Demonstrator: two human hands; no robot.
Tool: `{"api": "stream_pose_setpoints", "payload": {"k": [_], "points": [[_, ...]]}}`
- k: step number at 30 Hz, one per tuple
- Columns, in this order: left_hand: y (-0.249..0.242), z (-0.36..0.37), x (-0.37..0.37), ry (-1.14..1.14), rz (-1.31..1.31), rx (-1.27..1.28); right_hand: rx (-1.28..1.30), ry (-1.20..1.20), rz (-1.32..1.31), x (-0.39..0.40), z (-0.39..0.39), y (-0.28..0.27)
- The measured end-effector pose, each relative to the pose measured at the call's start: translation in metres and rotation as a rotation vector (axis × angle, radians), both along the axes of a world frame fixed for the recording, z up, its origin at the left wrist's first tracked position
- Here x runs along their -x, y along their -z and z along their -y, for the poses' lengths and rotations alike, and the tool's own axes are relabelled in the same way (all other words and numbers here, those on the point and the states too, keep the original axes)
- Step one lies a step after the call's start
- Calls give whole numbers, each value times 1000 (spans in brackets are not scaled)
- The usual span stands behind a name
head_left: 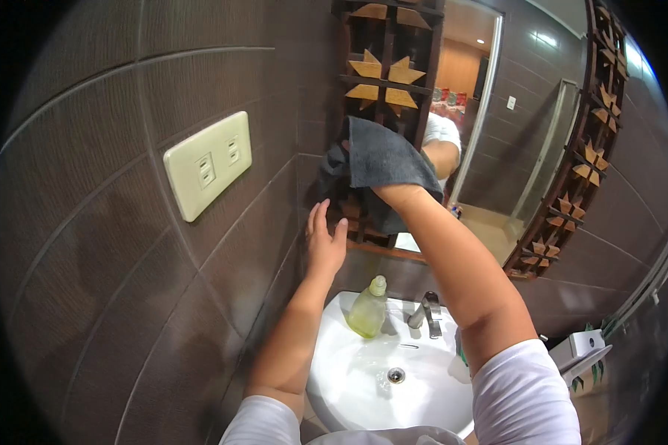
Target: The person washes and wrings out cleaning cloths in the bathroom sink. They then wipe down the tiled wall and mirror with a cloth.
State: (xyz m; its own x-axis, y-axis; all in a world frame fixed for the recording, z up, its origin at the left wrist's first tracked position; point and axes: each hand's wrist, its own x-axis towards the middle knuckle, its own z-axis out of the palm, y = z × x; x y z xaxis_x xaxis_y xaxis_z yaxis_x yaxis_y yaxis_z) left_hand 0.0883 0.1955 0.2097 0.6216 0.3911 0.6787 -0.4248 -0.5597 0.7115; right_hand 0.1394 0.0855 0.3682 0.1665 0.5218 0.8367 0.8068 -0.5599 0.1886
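Observation:
A dark grey cloth (390, 156) is draped over my right hand (397, 191) and lies against the left side of the carved wooden mirror frame (382, 81). The cloth covers the fingers of that hand; only its wrist and heel show. Lower and to the left, my left hand (326, 236) is raised near the wall corner, beside the frame's lower left part. Its fingers are spread and it holds nothing. The mirror (490, 141) reflects a white sleeve and an arm.
Below is a white sink (349, 400) with a bottle of yellow-green liquid (367, 311) and a metal faucet (427, 315) on its back rim. A cream outlet plate (209, 167) is on the left tiled wall. At the lower right stands a white toilet (583, 352).

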Motion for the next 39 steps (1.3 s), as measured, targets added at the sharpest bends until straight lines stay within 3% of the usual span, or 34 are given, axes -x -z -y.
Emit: {"api": "stream_pose_setpoints", "payload": {"k": [4,6,8,9,12,14,16,17,18,20,21,22,24,28,32,34,38,39], "points": [[15,7,4,13,-34,48,37,136,72,-28,0,12],[17,8,10,91,-65,160,34,92,98,-14,8,10],[23,6,14,78,-71,140,77,194,-117,3,16,6],[24,5,19,80,-72,151,137,83,268,-4,27,22],[33,1,26,57,-56,157,138,25,168,-12,37,39],[38,-5,28,37,-35,148,158,-14,280,-9,35,47],[42,-5,26,22,-27,208,381,-187,88,-9,20,56],[48,-6,19,48,11,278,464,-229,137,-3,18,59],[48,-4,22,58,4,275,461,-220,130,-3,19,70],[44,-3,24,76,1,324,288,-348,-145,-7,17,89],[42,-3,25,98,39,330,344,-354,99,2,10,74],[41,-2,28,77,-8,338,340,-338,100,9,7,67],[40,-4,33,77,-26,345,385,-166,-357,17,4,62],[40,-7,32,165,4,490,380,-243,-179,20,6,63],[32,3,37,371,131,681,207,-341,-47,66,21,50],[16,18,57,469,191,676,102,-377,-124,85,37,71],[14,41,102,703,141,738,-493,-769,-644,153,78,80],[3,57,120,910,135,635,-604,-869,-789,165,93,89]]}}
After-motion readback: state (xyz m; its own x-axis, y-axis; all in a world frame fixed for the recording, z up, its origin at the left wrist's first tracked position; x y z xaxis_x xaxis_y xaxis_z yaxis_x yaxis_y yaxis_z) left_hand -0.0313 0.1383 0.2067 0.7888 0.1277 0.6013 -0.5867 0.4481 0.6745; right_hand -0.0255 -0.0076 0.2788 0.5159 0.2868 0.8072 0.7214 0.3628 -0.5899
